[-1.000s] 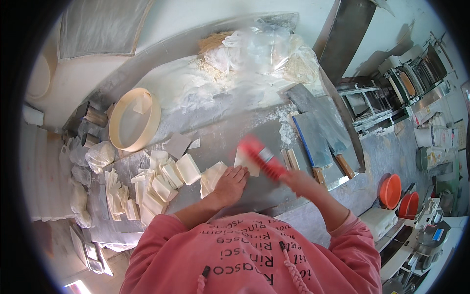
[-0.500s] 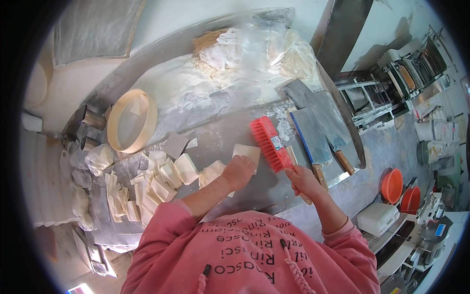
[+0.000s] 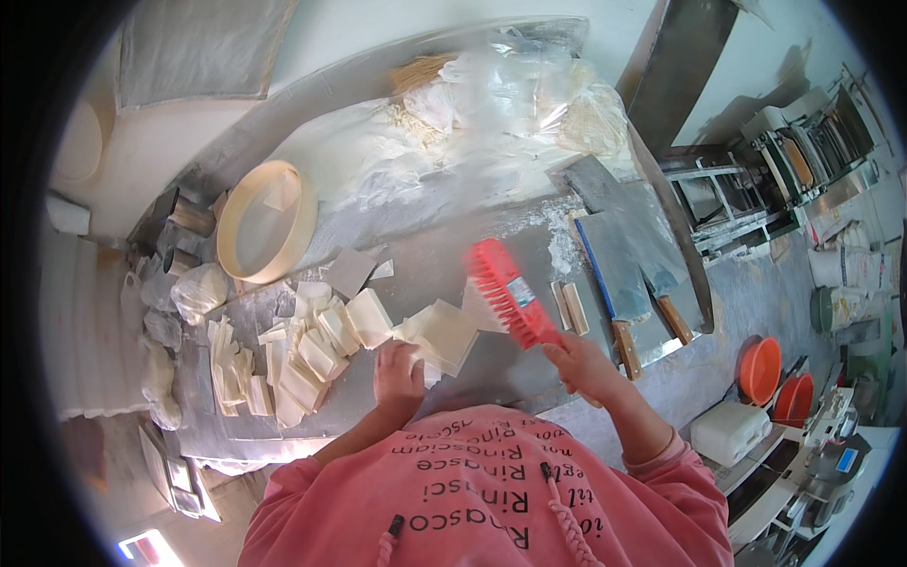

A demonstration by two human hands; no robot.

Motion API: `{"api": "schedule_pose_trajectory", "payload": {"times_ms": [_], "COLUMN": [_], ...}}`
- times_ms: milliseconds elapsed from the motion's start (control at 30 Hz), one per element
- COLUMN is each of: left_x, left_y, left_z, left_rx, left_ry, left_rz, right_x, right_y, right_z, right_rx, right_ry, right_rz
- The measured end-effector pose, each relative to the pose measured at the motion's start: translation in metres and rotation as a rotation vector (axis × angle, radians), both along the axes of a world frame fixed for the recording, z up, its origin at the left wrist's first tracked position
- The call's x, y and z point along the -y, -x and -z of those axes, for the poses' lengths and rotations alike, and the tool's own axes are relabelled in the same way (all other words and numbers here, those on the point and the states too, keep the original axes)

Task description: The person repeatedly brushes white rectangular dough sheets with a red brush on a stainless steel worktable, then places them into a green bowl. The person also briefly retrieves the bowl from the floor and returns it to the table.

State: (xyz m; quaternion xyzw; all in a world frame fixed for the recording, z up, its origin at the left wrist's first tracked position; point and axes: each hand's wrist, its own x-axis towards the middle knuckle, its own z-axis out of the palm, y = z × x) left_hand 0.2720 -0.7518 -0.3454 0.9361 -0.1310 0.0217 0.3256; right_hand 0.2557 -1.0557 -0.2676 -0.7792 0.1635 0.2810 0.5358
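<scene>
My right hand (image 3: 578, 364) is closed round the handle of a red brush (image 3: 510, 295), a little above the work table. Bristles run down the brush's left side, and its head is slightly blurred. Below it, partly hidden, lies a pale square sheet (image 3: 482, 310). My left hand (image 3: 399, 378) is at the near left edge of a few overlapping pale dough sheets (image 3: 440, 336), its fingers bent loosely over their corner. Left of it lie several stacks of cut dough sheets (image 3: 316, 350). Two narrow pale strips (image 3: 570, 308) rest right of the brush.
A round wooden sieve (image 3: 300, 222) stands at the left behind the stacks. Wide blades with wooden handles (image 3: 619, 260) lie at the right. White flour (image 3: 359, 161) and plastic bags (image 3: 529, 94) cover the back. Orange basins (image 3: 759, 370) stand off the table's right side.
My left hand has moved left, off the single square sheet, to the overlapping sheets, which now spread farther right. The brush has shifted slightly left and down in my right hand.
</scene>
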Motion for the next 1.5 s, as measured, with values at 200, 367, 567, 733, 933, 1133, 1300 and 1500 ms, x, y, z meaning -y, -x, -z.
{"api": "schedule_pose_trajectory", "payload": {"times_ms": [200,367,567,733,933,1133,1300,1500], "left_x": [-0.010,0.009,0.054,0.052,0.051,0.058,0.094,0.126], "left_y": [0.003,-0.006,-0.028,-0.031,-0.032,-0.055,-0.109,-0.145], "left_z": [0.012,0.010,0.018,0.023,0.020,0.016,0.020,0.009], "left_rx": [0.073,0.202,0.199,0.209,0.315,0.132,0.213,-0.153], "left_ry": [-0.552,-0.327,-0.308,-0.264,-0.223,-0.284,-0.295,-0.404], "left_rz": [0.543,0.508,0.618,0.621,0.620,0.683,0.472,0.468], "right_x": [-0.042,-0.008,0.006,0.010,0.012,0.020,0.024,0.025], "right_y": [-0.008,-0.020,-0.026,-0.018,-0.014,-0.013,-0.004,0.013], "right_z": [0.004,0.000,0.007,-0.001,0.003,0.008,0.004,0.011], "right_rx": [-0.001,-0.030,-0.167,-0.055,-0.106,-0.118,-0.036,-0.001], "right_ry": [0.025,0.038,-0.051,0.143,0.139,0.127,0.151,0.040], "right_rz": [-0.538,-0.100,-0.305,0.009,0.086,-0.156,0.154,0.231]}}
